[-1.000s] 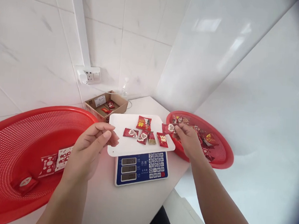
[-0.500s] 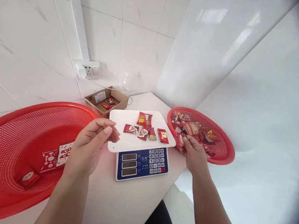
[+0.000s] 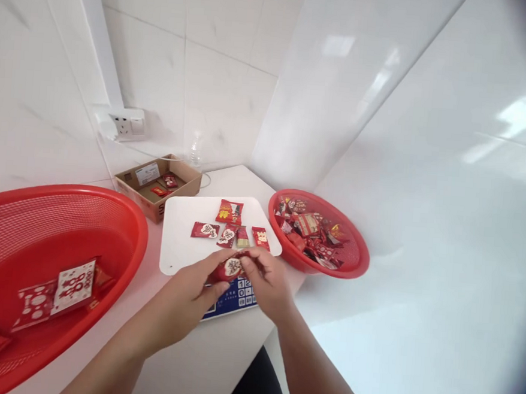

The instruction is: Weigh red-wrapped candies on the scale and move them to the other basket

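Between my two hands is a red candy packet [image 3: 231, 268] with a pale oval label, held in front of the scale's keypad. My left hand [image 3: 193, 294] grips its left side, thumb underneath. The fingers of my right hand [image 3: 268, 281] are closed on its right side. Just beyond them is the white scale tray [image 3: 176, 239]. On it lie several wrapped sweets, among them a red and yellow packet [image 3: 230, 211], a dark red packet [image 3: 205, 230] and a red packet [image 3: 260, 238]. My hands partly cover the blue scale panel [image 3: 233, 302].
To the right, a red basket [image 3: 362, 258] holds many wrapped sweets. A larger red basket [image 3: 130, 224] at left contains a few packets. Behind stand a cardboard box [image 3: 149, 204] with two sweets and a clear bottle [image 3: 196, 149]. A wall socket [image 3: 128, 124] is above the box.
My right hand has come from the right basket to the front of the scale with a packet. My left hand has moved right and now grips it too. The view has turned right.
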Demonstrator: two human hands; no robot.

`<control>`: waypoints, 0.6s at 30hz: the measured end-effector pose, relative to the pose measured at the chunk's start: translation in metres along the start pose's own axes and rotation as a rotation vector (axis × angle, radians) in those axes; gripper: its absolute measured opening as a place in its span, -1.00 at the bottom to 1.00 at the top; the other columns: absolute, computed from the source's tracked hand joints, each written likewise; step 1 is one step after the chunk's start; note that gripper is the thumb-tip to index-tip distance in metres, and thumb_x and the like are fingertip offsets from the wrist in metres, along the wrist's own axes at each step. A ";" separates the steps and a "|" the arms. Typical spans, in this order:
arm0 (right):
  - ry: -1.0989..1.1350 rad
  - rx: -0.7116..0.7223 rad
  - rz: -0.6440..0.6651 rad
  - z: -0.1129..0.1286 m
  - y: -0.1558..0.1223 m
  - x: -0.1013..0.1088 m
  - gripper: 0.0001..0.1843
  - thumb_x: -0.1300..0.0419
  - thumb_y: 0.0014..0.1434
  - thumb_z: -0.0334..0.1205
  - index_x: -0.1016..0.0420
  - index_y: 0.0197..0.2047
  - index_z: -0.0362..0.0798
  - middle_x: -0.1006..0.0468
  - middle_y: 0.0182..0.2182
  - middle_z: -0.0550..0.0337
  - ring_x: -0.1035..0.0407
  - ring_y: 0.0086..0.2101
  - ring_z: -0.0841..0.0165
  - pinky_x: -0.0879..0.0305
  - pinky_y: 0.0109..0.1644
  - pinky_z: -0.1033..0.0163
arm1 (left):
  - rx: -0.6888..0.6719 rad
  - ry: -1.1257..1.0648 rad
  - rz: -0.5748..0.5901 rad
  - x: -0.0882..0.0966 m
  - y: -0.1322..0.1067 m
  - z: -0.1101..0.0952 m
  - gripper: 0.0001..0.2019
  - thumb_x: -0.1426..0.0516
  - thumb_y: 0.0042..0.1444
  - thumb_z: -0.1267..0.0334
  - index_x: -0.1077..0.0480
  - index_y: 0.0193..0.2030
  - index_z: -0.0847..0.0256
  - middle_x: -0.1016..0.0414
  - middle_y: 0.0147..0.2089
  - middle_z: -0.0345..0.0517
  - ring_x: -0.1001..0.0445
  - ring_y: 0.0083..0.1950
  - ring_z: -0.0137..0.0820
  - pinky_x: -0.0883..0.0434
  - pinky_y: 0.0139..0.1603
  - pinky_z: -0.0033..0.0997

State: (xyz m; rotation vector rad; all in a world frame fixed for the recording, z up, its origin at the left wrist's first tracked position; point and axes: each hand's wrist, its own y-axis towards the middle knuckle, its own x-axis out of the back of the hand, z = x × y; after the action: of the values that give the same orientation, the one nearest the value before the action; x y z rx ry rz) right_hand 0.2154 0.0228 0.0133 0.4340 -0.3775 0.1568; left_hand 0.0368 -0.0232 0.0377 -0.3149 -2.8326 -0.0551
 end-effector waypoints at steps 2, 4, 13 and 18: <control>-0.012 0.027 0.054 0.000 0.000 0.001 -0.77 -0.06 0.25 -0.07 -0.46 -0.22 0.01 -0.56 -0.33 0.19 -0.44 -0.32 0.38 -0.37 -0.20 0.27 | 0.009 -0.037 -0.048 0.002 0.002 0.003 -0.57 -0.12 0.13 0.15 -0.35 0.17 -0.06 -0.54 -0.25 -0.12 -0.46 -0.40 -0.37 -0.46 -0.38 -0.44; -0.027 -0.005 0.063 -0.008 0.003 0.009 -0.71 -0.03 0.27 -0.04 -0.46 -0.10 0.01 -0.57 -0.23 0.14 -0.45 -0.22 0.34 -0.38 -0.11 0.23 | 0.011 -0.100 -0.160 0.011 0.003 0.005 -0.56 -0.17 0.08 0.12 -0.39 0.13 -0.01 -0.50 -0.31 -0.14 -0.44 -0.40 -0.37 -0.45 -0.40 -0.45; -0.630 -0.122 0.226 -0.054 0.035 0.024 -0.46 0.03 0.29 -0.06 -0.25 0.28 -0.06 -0.24 0.26 -0.02 0.03 0.29 0.11 0.08 0.33 -0.11 | -0.175 -0.275 -0.682 0.047 -0.001 0.003 -0.56 -0.27 0.00 0.09 -0.39 0.06 0.03 -0.49 -0.28 -0.18 -0.45 -0.34 -0.43 -0.49 -0.35 -0.50; -0.622 -0.123 0.420 -0.036 0.036 0.005 -0.42 0.05 0.30 -0.02 -0.22 0.30 -0.10 -0.14 0.31 0.03 0.16 0.33 0.17 0.11 0.36 -0.01 | -0.197 -0.277 -0.661 0.047 -0.003 0.007 -0.59 -0.26 0.02 0.08 -0.40 0.04 0.00 -0.50 -0.28 -0.21 -0.46 -0.33 -0.45 -0.51 -0.34 -0.51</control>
State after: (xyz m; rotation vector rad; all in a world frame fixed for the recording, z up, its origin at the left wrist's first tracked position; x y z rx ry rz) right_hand 0.2239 0.0714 -0.0016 0.2689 -1.0854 0.4074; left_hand -0.0097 -0.0155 0.0449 0.6319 -3.0737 -0.4580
